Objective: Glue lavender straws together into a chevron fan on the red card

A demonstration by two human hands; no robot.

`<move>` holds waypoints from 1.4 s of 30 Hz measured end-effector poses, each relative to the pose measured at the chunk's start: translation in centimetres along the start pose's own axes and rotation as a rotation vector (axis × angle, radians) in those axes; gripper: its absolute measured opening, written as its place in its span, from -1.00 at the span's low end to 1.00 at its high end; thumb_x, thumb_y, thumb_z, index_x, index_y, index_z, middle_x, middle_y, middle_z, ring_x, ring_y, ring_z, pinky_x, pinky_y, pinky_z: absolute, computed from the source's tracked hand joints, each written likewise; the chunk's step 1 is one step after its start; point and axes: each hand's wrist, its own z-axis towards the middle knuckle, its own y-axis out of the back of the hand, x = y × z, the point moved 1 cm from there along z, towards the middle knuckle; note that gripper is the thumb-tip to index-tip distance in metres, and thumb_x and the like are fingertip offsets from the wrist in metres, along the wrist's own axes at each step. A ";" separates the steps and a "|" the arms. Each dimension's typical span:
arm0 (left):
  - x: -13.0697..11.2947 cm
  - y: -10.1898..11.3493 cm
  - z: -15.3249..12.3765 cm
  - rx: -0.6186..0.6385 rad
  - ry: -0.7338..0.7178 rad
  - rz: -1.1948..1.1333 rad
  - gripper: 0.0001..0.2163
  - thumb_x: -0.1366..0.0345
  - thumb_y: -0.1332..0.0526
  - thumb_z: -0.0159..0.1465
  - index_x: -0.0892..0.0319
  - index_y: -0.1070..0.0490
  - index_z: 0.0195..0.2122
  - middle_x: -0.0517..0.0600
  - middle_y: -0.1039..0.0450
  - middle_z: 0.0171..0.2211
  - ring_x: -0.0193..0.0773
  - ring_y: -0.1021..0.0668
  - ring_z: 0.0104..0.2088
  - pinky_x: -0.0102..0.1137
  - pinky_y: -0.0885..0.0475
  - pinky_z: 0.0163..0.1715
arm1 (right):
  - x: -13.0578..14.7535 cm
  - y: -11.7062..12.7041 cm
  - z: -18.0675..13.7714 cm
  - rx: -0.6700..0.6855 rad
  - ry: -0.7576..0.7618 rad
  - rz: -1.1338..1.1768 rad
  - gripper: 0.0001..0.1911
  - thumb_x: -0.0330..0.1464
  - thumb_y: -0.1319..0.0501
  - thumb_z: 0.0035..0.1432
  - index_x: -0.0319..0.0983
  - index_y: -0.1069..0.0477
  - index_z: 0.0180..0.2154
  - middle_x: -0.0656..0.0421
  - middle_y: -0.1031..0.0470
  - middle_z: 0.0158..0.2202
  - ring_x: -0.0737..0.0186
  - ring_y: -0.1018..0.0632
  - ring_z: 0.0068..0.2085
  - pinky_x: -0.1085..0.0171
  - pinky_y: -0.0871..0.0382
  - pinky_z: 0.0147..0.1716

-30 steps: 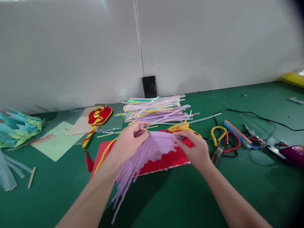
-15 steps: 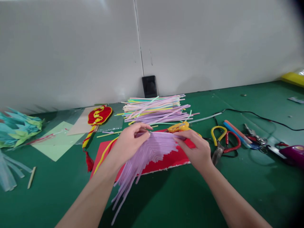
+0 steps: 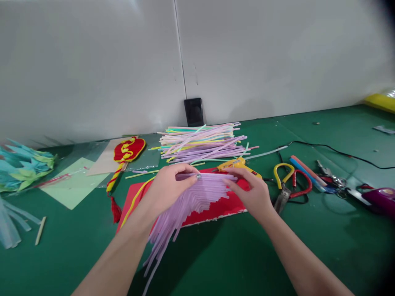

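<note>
Lilac pipe cleaners (image 3: 197, 199), bent and lined up side by side in a V-patterned sheet, hang between my hands with their long ends trailing down to the lower left. My left hand (image 3: 171, 185) pinches the upper left edge of this sheet, thumb on the near side. At the upper right end, my right hand (image 3: 251, 191) has thumb and fingertips closed on the tips of the top strands. Beneath the sheet lies a red board (image 3: 228, 209) with a ragged white front edge. A yellow glue gun (image 3: 236, 163) rests just behind my right hand.
Loose coloured pipe cleaners (image 3: 200, 144) are piled at the back, before an upright black phone (image 3: 194, 112). Pliers (image 3: 285, 189) and keys (image 3: 336, 181) lie right. A red-and-yellow tasselled ornament (image 3: 129, 150), green paper (image 3: 75, 183) and teal leafy bundle (image 3: 26, 166) are left.
My right hand has shifted slightly left and its fingers have closed in along the top strands. The lilac sheet has dipped slightly. My left hand keeps its pinch.
</note>
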 end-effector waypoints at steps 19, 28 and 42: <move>0.2 -0.2 0.0 0.014 -0.012 0.017 -0.88 0.29 -0.19 0.16 0.09 -0.52 -0.34 -0.07 -0.55 -0.33 -0.22 -0.54 -0.29 -0.37 -0.43 -0.23 | -0.7 -0.3 -0.2 0.069 -0.086 0.141 -0.83 -0.24 -0.26 0.07 -0.20 -0.48 -0.33 0.13 -0.54 -0.35 0.18 -0.53 -0.26 0.18 -0.47 -0.26; 0.0 -0.2 -0.1 0.019 -0.013 0.012 -0.89 0.29 -0.20 0.16 0.10 -0.52 -0.33 -0.08 -0.55 -0.33 -0.24 -0.54 -0.30 -0.39 -0.43 -0.22 | -0.6 -0.3 -0.2 0.069 -0.106 0.166 -0.85 -0.25 -0.28 0.07 -0.19 -0.48 -0.33 0.15 -0.54 -0.34 0.20 -0.53 -0.25 0.20 -0.46 -0.24; 0.1 0.0 -0.1 -0.002 -0.016 0.005 -0.90 0.28 -0.20 0.16 0.10 -0.50 -0.35 -0.06 -0.55 -0.31 -0.20 -0.55 -0.28 -0.34 -0.44 -0.20 | -0.7 -0.1 -0.1 0.055 -0.147 0.242 -0.77 -0.19 -0.17 0.16 -0.22 -0.45 -0.34 0.14 -0.52 -0.38 0.23 -0.51 -0.33 0.25 -0.44 -0.32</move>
